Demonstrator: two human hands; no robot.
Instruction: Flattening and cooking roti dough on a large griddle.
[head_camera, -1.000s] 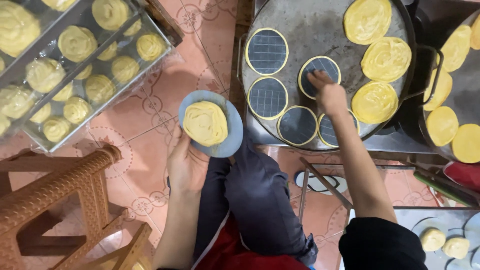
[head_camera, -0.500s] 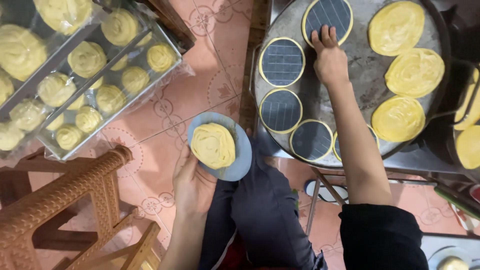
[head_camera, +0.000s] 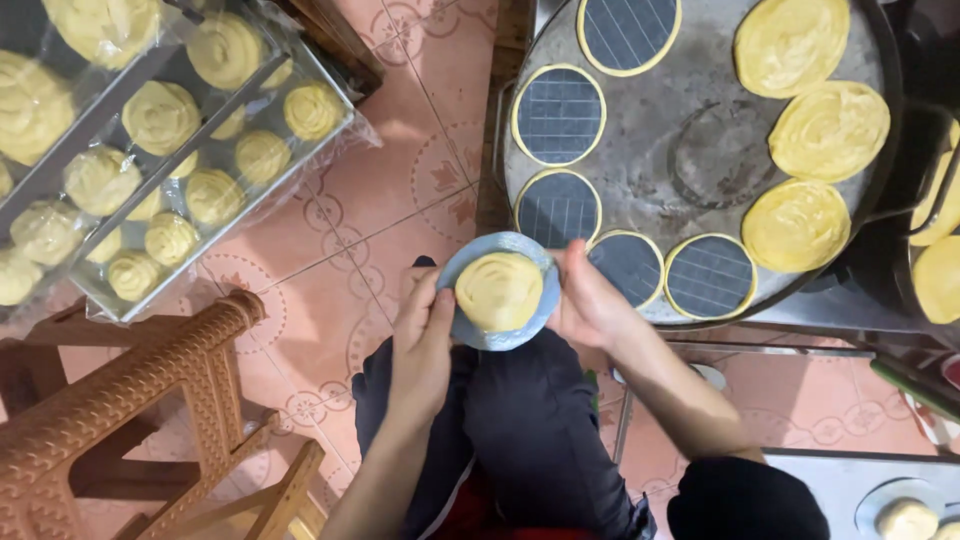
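Both my hands hold a small round blue plate (head_camera: 468, 330) over my lap; a flat yellow coil of dough (head_camera: 498, 290) lies on it. My left hand (head_camera: 425, 335) grips the plate's left edge with the thumb on top. My right hand (head_camera: 588, 300) holds its right edge. Just beyond the plate sits a large round metal griddle (head_camera: 690, 150). On it lie several dark ridged discs with yellow rims (head_camera: 558, 115) on the left and three flattened yellow dough rounds (head_camera: 828, 130) on the right.
A metal tray (head_camera: 230, 195) wrapped in clear plastic holds several dough coils at the upper left. A brown plastic stool (head_camera: 110, 400) stands at the lower left on the pink tiled floor. More dough rounds (head_camera: 935, 275) lie at the far right, and a dough ball (head_camera: 905, 518) rests at the lower right.
My right hand has come back from the discs on the griddle and taken hold of the plate's right edge. The view has shifted, so the griddle now sits higher and closer.
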